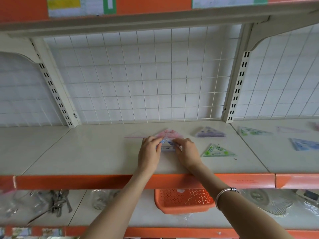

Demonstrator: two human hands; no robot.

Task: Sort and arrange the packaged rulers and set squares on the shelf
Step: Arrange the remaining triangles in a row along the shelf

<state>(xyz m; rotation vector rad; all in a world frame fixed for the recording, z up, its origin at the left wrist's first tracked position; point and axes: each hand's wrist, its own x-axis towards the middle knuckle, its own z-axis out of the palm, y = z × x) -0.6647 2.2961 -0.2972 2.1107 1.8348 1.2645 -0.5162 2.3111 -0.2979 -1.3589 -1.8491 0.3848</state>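
On the white shelf (96, 152), a blue packaged set square (167, 146) lies flat in the middle. My left hand (149, 152) holds its left edge and my right hand (186, 152) holds its right edge, fingers curled on the packet. Just behind it lies a pink set-square pack (168, 133) with a pink ruler (136, 136) sticking out to the left. A purple pack (209, 132) sits at the back right, and a green pack (217, 151) lies right of my right hand.
The neighbouring shelf bay on the right carries another green pack (253, 131), a pink ruler pack (291, 129) and a blue pack (304, 144). A wire grid (146, 75) backs the shelf. Below, an orange perforated basket (184, 200), spoons (58, 202) and glassware.
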